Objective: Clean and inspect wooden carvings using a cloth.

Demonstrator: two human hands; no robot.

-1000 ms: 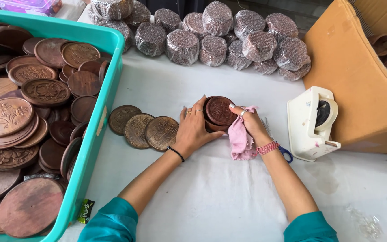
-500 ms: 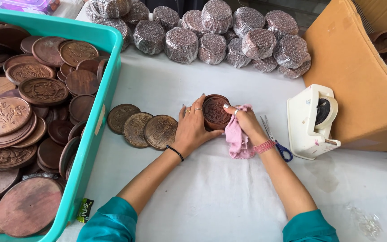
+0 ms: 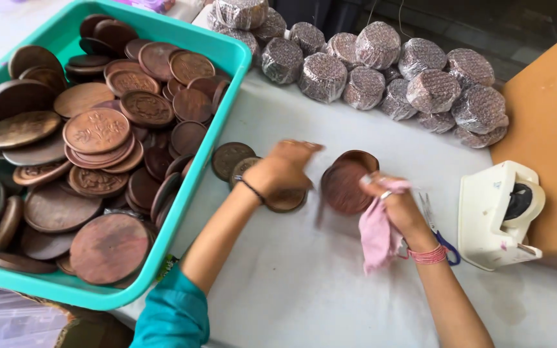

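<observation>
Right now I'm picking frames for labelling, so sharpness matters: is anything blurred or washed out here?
Head view: motion blur smears the left hand, the right hand and the brown disc between them; the teal tray and wrapped bundles are fairly sharp; light is soft and even, without harsh glare.

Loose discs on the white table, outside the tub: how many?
5 visible: two dark discs left of the left hand, one under it, two by the right hand. Others may be hidden.

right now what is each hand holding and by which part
Right hand holds a pink cloth, bunched at its top, against a round brown wooden disc. Left hand rests over flat discs; its grip is too blurred to tell.
</observation>
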